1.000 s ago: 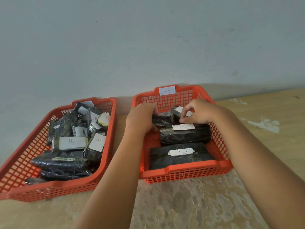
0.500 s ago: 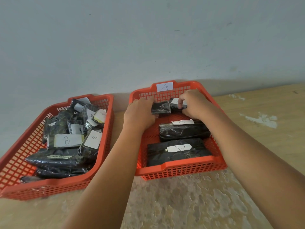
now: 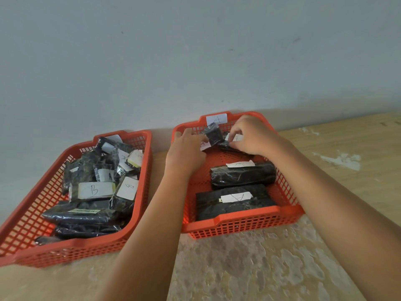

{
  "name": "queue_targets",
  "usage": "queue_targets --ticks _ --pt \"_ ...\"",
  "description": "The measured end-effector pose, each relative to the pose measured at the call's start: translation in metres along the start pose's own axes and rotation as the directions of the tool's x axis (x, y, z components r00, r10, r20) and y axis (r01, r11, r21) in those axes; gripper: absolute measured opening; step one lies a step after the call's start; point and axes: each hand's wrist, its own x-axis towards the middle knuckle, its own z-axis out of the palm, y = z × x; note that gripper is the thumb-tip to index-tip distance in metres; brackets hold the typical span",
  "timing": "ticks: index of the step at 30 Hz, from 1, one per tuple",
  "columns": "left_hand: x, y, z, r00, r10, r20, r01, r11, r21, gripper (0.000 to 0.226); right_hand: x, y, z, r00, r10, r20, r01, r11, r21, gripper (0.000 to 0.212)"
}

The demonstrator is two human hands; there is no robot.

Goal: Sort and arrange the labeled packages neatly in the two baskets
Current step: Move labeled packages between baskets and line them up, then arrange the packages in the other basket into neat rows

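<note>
Two orange mesh baskets stand side by side against the wall. The right basket point(image 3: 243, 224) carries an A tag on its far rim and holds two black packages labelled A: a flat one point(image 3: 234, 203) at the front and a rolled one point(image 3: 243, 175) behind it. At its far end my left hand point(image 3: 186, 153) holds a small black package point(image 3: 213, 134), tilted up on end. My right hand point(image 3: 253, 137) pinches another small labelled package point(image 3: 233, 144) beside it. The left basket point(image 3: 28, 233) holds a loose heap of several black packages with A and B labels point(image 3: 95, 190).
The baskets sit on a worn wooden tabletop point(image 3: 238, 268) with patchy paint. A plain grey wall point(image 3: 195, 61) rises directly behind them. Bare table surface lies to the right of the right basket.
Both hands moved toward the far end of the right basket. The small package between them now stands tilted up, and a second small labelled package shows under my right fingers.
</note>
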Motion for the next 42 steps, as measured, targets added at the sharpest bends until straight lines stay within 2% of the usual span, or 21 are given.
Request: queue_targets --ticks 3,7,9,11,14,17,20,23,24,26,28,30,33,36,38,40,42 --pt "-0.001 0.002 -0.009 0.996 0.005 -0.087 -0.021 0.983 -0.182 0.034 -0.009 -0.021 -0.013 0.986 -0.081 0.145 0.08 0.997 0.014 0.007" --pt "-0.013 0.0 -0.037 0.994 -0.041 -0.105 -0.003 0.921 -0.389 0.025 -0.023 -0.052 -0.011 0.98 -0.164 0.11 0.159 0.986 0.054 0.008" --pt "-0.025 -0.01 -0.055 0.995 -0.024 -0.092 -0.014 0.92 -0.391 0.017 -0.029 -0.074 -0.007 0.976 -0.198 0.086 0.193 0.979 0.064 0.008" --pt "-0.037 -0.022 -0.073 0.995 0.003 -0.097 -0.033 0.947 -0.318 0.012 -0.032 -0.099 -0.004 0.973 -0.228 0.039 0.224 0.971 0.082 0.008" --pt "-0.063 -0.053 -0.104 0.992 -0.01 -0.123 -0.019 0.972 -0.234 0.016 -0.038 -0.142 0.005 0.958 -0.286 -0.016 0.286 0.953 0.103 0.01" --pt "-0.098 -0.096 -0.131 0.985 -0.059 -0.16 0.017 0.969 -0.248 0.021 -0.043 -0.181 0.019 0.945 -0.324 -0.041 0.327 0.934 0.145 0.012" --pt "-0.143 -0.136 -0.144 0.974 -0.117 -0.192 0.068 0.967 -0.244 0.021 -0.052 -0.219 0.043 0.94 -0.332 -0.083 0.341 0.891 0.3 0.011" --pt "-0.184 -0.169 -0.142 0.962 -0.161 -0.222 0.105 0.964 -0.243 0.022 -0.063 -0.249 0.075 0.954 -0.202 -0.221 0.29 0.808 0.513 0.009" --pt "-0.194 -0.178 -0.14 0.951 -0.186 -0.248 0.124 0.961 -0.247 0.02 -0.066 -0.254 0.086 0.953 -0.163 -0.255 0.275 0.815 0.509 0.01" --pt "-0.208 -0.192 -0.131 0.92 -0.252 -0.301 0.165 0.944 -0.285 0.017 -0.074 -0.254 0.107 0.947 -0.154 -0.28 0.256 0.89 0.377 0.014" --pt "-0.217 -0.199 -0.121 0.857 -0.401 -0.323 0.261 0.88 -0.398 0.015 -0.083 -0.249 0.125 0.952 -0.154 -0.264 0.226 0.936 0.269 0.016" --pt "-0.219 -0.202 -0.114 0.795 -0.525 -0.302 0.349 0.805 -0.48 0.015 -0.088 -0.246 0.134 0.96 -0.092 -0.266 0.168 0.946 0.276 0.015" --pt "-0.213 -0.204 -0.113 0.829 -0.52 -0.206 0.385 0.798 -0.464 0.024 -0.086 -0.246 0.135 0.975 -0.149 -0.163 0.176 0.97 0.168 0.025" --pt "-0.206 -0.206 -0.117 0.832 -0.551 -0.064 0.475 0.767 -0.432 0.061 -0.084 -0.244 0.131 0.975 -0.176 -0.134 0.203 0.953 0.226 0.043" --pt "-0.201 -0.206 -0.118 0.818 -0.574 0.028 0.545 0.759 -0.357 0.076 -0.083 -0.244 0.131 0.977 -0.165 -0.136 0.201 0.926 0.319 0.057" --pt "-0.197 -0.207 -0.118 0.818 -0.569 0.086 0.565 0.765 -0.31 0.076 -0.083 -0.246 0.133 0.981 -0.116 -0.159 0.162 0.933 0.322 0.067" --pt "-0.195 -0.207 -0.118 0.822 -0.554 0.132 0.567 0.779 -0.267 0.07 -0.085 -0.248 0.137 0.973 -0.032 -0.23 0.081 0.975 0.208 0.068"
